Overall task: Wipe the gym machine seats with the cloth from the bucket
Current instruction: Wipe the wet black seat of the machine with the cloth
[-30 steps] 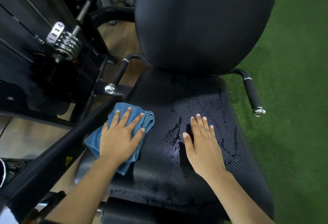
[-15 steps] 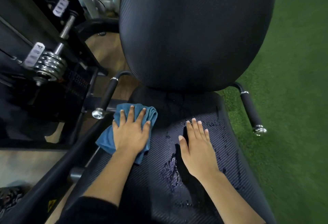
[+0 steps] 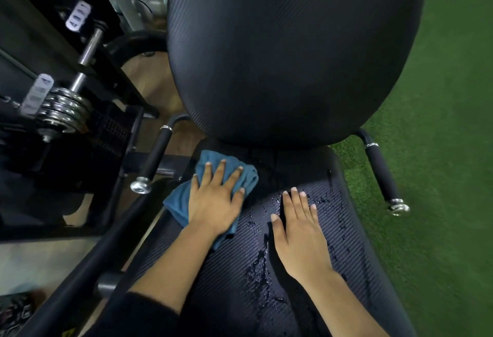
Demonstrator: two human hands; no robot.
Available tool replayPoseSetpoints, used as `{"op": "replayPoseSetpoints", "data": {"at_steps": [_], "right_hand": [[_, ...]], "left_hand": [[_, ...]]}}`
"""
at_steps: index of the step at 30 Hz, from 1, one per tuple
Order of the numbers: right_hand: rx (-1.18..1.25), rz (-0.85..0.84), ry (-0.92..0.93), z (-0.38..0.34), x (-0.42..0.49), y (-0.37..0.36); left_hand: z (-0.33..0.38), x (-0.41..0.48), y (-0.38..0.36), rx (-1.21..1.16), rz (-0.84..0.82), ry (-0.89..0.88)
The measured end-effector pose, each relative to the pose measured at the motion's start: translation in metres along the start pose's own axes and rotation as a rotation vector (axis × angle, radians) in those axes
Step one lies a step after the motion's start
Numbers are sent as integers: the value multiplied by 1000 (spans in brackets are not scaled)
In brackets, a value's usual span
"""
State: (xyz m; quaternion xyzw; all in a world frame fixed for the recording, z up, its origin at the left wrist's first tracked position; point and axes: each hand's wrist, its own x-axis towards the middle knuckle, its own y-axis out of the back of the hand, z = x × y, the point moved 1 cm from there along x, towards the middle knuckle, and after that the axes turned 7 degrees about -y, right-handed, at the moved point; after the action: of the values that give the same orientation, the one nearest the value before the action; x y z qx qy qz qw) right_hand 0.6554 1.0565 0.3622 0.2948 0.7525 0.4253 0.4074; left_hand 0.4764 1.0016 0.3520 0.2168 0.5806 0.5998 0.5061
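Note:
The black textured seat pad (image 3: 354, 251) fills the lower middle, with water droplets and wet streaks across it. My left hand (image 3: 216, 200) lies flat, fingers spread, pressing a folded blue cloth (image 3: 176, 203) onto the seat's far left corner. My right hand (image 3: 298, 232) rests flat and empty on the wet middle of the seat, fingers together. The tall black backrest (image 3: 288, 51) rises just behind both hands. No bucket is in view.
Two black side handles with chrome ends flank the seat, the left handle (image 3: 156, 159) and the right handle (image 3: 381, 174). A chrome weight stack and rod (image 3: 64, 107) sit in the black machine frame at left. Green turf (image 3: 440, 150) lies to the right.
My left hand has slid the blue cloth forward along the seat's left edge toward the backrest. My right hand has stayed flat on the wet seat.

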Motion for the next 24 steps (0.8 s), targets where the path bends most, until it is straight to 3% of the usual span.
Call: {"op": "replayPoseSetpoints", "data": {"at_steps": [2,7,13,19,24], "right_hand": [[10,-5,2,2,0,1],[-12,-13,9,6,1,3],[22,-17,3,5,0,3],[46,-13,15,2,3,4],[59,-11,11,2,4,2]], "left_hand": [[-13,-18,-1,14,17,-78],[-31,24,5,-60,-2,186],[-24,21,-1,-15,7,-74],[-38,51,6,-119,46,190],[-41,24,0,-35,40,-26]]}}
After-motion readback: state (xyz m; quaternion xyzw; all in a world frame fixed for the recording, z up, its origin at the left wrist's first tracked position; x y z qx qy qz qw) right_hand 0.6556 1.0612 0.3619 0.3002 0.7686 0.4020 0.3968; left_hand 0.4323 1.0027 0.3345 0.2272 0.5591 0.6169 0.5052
